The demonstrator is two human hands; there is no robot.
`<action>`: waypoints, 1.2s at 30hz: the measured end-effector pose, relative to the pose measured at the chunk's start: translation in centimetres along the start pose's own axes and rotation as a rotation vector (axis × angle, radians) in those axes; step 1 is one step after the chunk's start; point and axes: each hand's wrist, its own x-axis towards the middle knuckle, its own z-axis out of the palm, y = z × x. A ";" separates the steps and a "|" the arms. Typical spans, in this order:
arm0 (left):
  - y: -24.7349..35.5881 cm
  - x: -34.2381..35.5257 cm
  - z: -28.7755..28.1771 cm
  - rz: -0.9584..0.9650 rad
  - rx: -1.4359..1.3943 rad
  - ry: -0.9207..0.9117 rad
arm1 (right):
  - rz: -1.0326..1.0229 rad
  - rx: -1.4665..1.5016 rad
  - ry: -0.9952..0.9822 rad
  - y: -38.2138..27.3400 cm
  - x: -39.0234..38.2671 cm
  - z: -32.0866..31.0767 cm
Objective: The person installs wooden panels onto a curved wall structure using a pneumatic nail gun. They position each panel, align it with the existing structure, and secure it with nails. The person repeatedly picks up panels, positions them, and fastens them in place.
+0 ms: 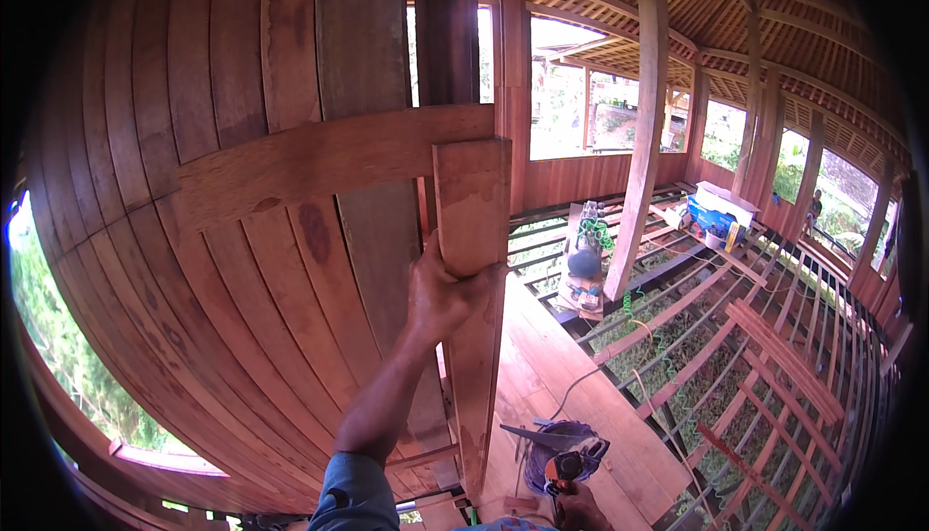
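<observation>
My left hand is wrapped around an upright wooden plank, its thumb side pressing on the face and fingers at the edge. The plank's top overlaps the end of a horizontal wooden board on the plank wall. Low in the view, my right hand is closed on the handle of an orange and black power tool; its exact kind is unclear. Behind the tool, a dark purple basket-like container sits on the floorboards, with a grey blade-shaped piece beside it.
Floorboards end at open joists on the right, with grass below. Loose planks lie across them. A wooden post stands near an air compressor. Farther back is a blue and white box. Cords cross the floor.
</observation>
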 end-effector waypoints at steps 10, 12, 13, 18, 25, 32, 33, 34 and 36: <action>-1.2 0.0 -0.3 0.120 0.025 0.013 | -0.077 -0.093 0.015 -1.7 0.1 0.7; -1.6 0.0 -0.5 0.126 0.081 0.007 | -0.029 0.167 -0.064 -3.0 -0.8 1.1; -1.7 0.1 -0.5 0.169 0.081 0.026 | -0.005 0.307 -0.100 -3.6 -1.3 1.2; -1.9 0.6 0.0 0.205 0.112 0.088 | -0.465 -0.101 -0.049 -4.2 -1.3 1.5; -3.1 0.7 0.1 0.225 0.148 0.059 | 0.008 -0.096 -0.182 -3.9 -1.0 1.7; -3.6 0.7 1.0 0.316 0.086 0.184 | -0.096 -0.020 -0.306 -4.3 0.2 6.1; -3.4 0.5 0.8 0.277 0.153 0.211 | -0.107 -0.050 -0.274 -3.8 0.3 7.0; -3.4 0.4 0.7 0.276 0.197 0.220 | -0.196 -0.044 -0.248 -3.2 0.7 7.9; -3.6 0.7 0.6 0.273 0.171 0.177 | -0.252 -0.253 -0.254 -1.9 2.1 10.0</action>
